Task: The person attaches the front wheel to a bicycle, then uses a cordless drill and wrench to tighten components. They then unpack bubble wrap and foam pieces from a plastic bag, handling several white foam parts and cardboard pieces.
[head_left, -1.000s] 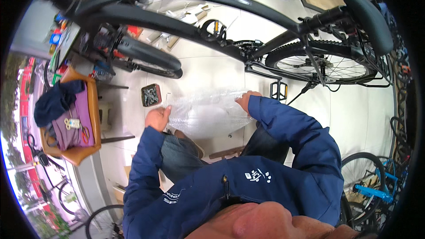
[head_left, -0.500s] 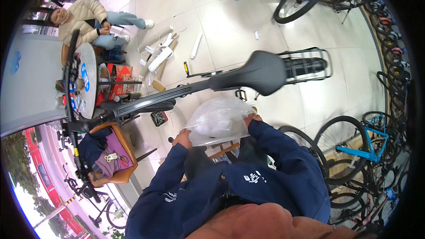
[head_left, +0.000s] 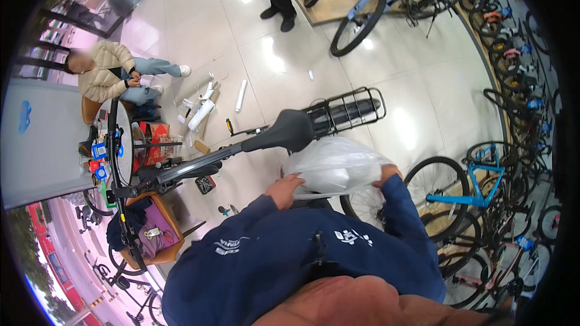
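Between the person's two hands, held up off the floor (head_left: 417, 99), spreads a clear plastic bag (head_left: 341, 169), its middle bulging, with a whitish form showing through; what that form is, I cannot tell. The left hand (head_left: 284, 191) is clamped on the bag's left edge, fingers laid over the film. The right hand (head_left: 388, 173) grips the bag's right edge, though its fingertips are mostly hidden.

Just beyond the bag stands a bicycle with a black saddle (head_left: 287, 130), a rear rack (head_left: 344, 111) and a dark handlebar (head_left: 113, 163); whether bag and bicycle touch cannot be told. The handlebar crosses over a round tabletop (head_left: 125, 170), with small blue boxes (head_left: 98, 151) by its left edge. Nearer the person, an orange-brown chair (head_left: 171, 217) carries purple cloth (head_left: 162, 220), dark clothing (head_left: 121, 229) and scissors (head_left: 152, 233) toward its right edge. On the floor near the chair sits a box of small metal pieces (head_left: 205, 185).

Farther off lie white rolls (head_left: 201, 115) and one separate white tube (head_left: 241, 95). A seated person in a cream jacket (head_left: 107, 69) is beyond the tabletop's far edge. Along the floor's right edge stand many bicycles, a bright blue one (head_left: 477, 198) among them.
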